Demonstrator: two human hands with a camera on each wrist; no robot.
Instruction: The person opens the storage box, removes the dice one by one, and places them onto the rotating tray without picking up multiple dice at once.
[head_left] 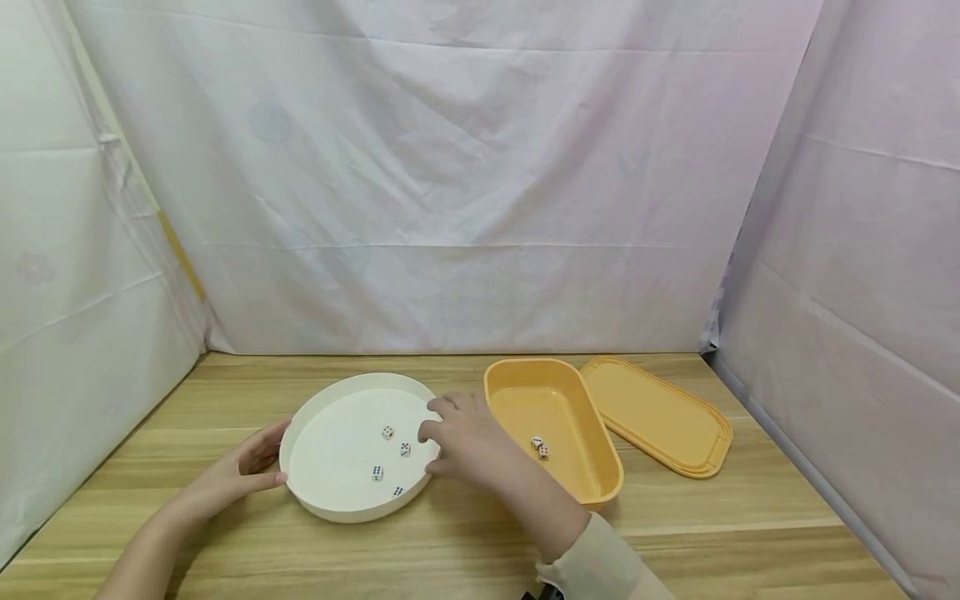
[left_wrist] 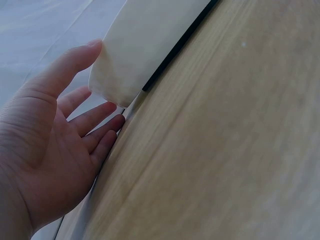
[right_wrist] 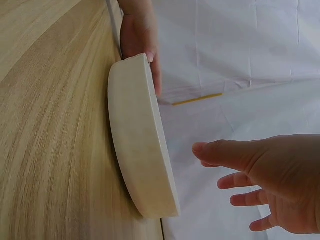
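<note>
A round white tray (head_left: 330,450) rests on the table with several white dice (head_left: 405,449) in it, dark pips showing. My left hand (head_left: 232,475) is at the tray's left side; in the left wrist view its thumb tip meets the tray wall (left_wrist: 145,40), with the fingers stretched along the outside. Over the tray's right rim hovers my right hand (head_left: 472,437), fingers spread and slightly bent. Nothing shows between those fingers in the right wrist view, where the hand (right_wrist: 270,180) is apart from the tray (right_wrist: 137,135).
Right of the tray stands an orange rectangular box (head_left: 525,408) with two dice (head_left: 543,452) in it, partly behind my right forearm. Its orange lid (head_left: 660,417) lies flat beside it. White cloth (head_left: 450,208) hangs at the back and both sides of the wooden table (head_left: 750,533).
</note>
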